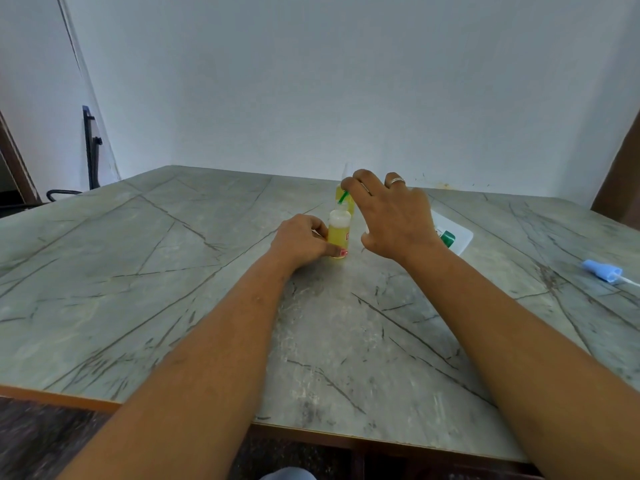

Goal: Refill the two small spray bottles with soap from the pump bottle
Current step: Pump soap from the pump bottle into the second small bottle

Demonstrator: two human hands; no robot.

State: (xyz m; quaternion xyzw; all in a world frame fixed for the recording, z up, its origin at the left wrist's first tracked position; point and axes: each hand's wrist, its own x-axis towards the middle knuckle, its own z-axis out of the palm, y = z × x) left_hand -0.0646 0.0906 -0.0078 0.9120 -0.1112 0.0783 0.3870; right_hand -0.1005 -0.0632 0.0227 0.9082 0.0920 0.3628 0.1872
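Observation:
A small clear spray bottle (338, 233) with yellow soap inside stands upright on the marble table (173, 271). My left hand (304, 241) grips its lower body from the left. My right hand (391, 216) hovers above and to the right, pinching a thin green piece (343, 196) over the bottle's open neck. A second bottle with yellow liquid (344, 194) stands right behind, mostly hidden by my right hand. A blue spray head (602, 270) with a white tube lies at the far right of the table.
A white tray (457, 237) lies to the right behind my right hand, with a green cap (447, 238) on it. The wall runs along the table's far edge. A dark chair and stand sit off the table's left side.

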